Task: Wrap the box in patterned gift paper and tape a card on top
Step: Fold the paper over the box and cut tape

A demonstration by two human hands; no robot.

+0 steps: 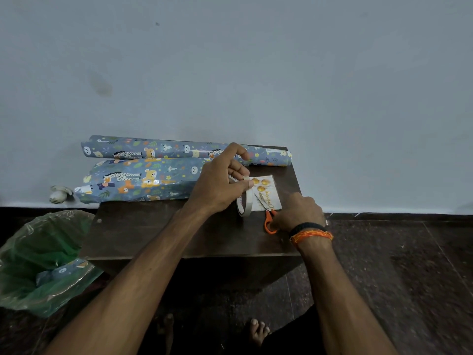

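A box wrapped in blue animal-print paper lies on the left of the small dark table. A roll of the same paper lies behind it along the wall. A white card with gold balloons sits flat on the table's right side. My left hand pinches the free end of a strip pulled from a tape roll, which hangs over the card's left edge. My right hand grips the orange-handled scissors, whose blades lie across the card.
A green plastic bag with paper scraps sits on the floor at the left. A small pale object rests by the wall base. Bare feet show below the table's front edge. The wall runs close behind the table.
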